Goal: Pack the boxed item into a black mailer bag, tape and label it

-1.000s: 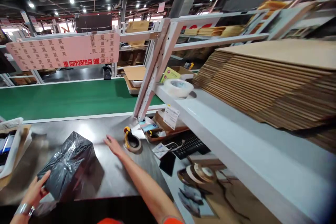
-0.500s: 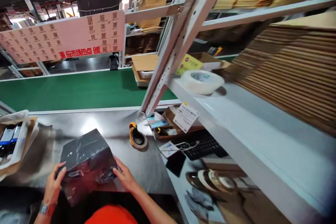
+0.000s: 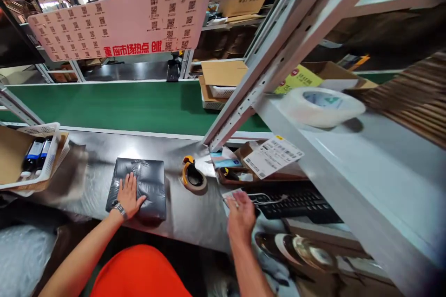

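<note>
A parcel wrapped in black plastic (image 3: pixel 146 181) lies flat on the steel worktable (image 3: pixel 188 213). My left hand (image 3: pixel 128 194) rests palm down on it, fingers spread. My right hand (image 3: pixel 241 212) is at the table's right end, fingers curled over a small white label or device (image 3: pixel 230 197) beside a black keyboard (image 3: pixel 296 202); what it grips is hidden. A yellow-handled tape dispenser (image 3: pixel 193 178) sits between the two hands.
A green conveyor belt (image 3: pixel 114 106) runs behind the table. A white basket with bottles (image 3: pixel 36 158) stands at the left. A white shelf (image 3: pixel 365 158) at the right carries a tape roll (image 3: pixel 322 106) and stacked cardboard (image 3: pixel 418 97). Tape rolls (image 3: pixel 296 250) lie below the keyboard.
The black parcel was turned and laid flat on the table. My right hand left it and moved right toward the keyboard. My left hand now presses on top of it.
</note>
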A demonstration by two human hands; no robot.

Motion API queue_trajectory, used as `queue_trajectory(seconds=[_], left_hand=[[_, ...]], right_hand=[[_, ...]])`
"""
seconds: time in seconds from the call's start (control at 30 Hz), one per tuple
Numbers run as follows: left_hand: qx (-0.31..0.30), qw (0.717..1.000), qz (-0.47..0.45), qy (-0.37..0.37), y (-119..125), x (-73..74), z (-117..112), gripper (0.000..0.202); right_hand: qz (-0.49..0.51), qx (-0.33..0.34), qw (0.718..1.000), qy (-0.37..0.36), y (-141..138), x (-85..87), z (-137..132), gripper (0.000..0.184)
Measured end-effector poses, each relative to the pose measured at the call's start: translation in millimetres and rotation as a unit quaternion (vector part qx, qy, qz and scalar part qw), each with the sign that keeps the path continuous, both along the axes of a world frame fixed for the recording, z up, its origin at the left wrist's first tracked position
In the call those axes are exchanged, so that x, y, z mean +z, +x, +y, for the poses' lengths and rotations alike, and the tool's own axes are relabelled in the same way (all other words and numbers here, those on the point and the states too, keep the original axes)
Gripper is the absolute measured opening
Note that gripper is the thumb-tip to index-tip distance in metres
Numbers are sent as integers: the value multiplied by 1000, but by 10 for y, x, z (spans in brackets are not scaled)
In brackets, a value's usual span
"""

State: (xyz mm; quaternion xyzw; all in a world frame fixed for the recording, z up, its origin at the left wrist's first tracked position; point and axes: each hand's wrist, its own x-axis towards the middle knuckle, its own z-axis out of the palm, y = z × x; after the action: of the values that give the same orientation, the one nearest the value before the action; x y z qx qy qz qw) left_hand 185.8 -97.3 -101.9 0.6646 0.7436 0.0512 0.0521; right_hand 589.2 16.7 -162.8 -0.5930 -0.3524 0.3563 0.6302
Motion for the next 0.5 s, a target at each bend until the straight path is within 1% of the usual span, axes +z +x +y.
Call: queue_trajectory(seconds=[0.07, 0.1, 0.17, 0.23, 0.3, 0.37, 0.43, 0.5], left_hand=[[-12, 1000, 13, -12, 52, -45, -14, 87], [-8, 1000, 18, -7, 55, -74, -30, 86], [0, 1000, 28, 4, 30, -144, -55, 83], [2, 999, 42, 10, -5, -217, -53, 83], [-4, 999, 51, 8, -24, -267, -39, 85], [-9, 998, 55, 7, -24, -281, -33, 85], [-15, 998, 56, 11, -18, -274, -35, 78], [-21, 998, 51, 14, -22, -263, -32, 70]], right_hand=[[7, -52, 996, 70, 278, 384, 246, 85], [10, -61, 993, 98, 369, 588, 340, 84], [4, -27, 991, 130, 458, 965, 485, 82], [-4, -21, 990, 138, 462, 1250, 602, 87], [-36, -42, 991, 118, 431, 1431, 697, 86], [-77, -57, 992, 87, 396, 1543, 764, 75], [-106, -60, 991, 63, 365, 1625, 805, 64], [-109, -62, 991, 52, 334, 1700, 821, 61]])
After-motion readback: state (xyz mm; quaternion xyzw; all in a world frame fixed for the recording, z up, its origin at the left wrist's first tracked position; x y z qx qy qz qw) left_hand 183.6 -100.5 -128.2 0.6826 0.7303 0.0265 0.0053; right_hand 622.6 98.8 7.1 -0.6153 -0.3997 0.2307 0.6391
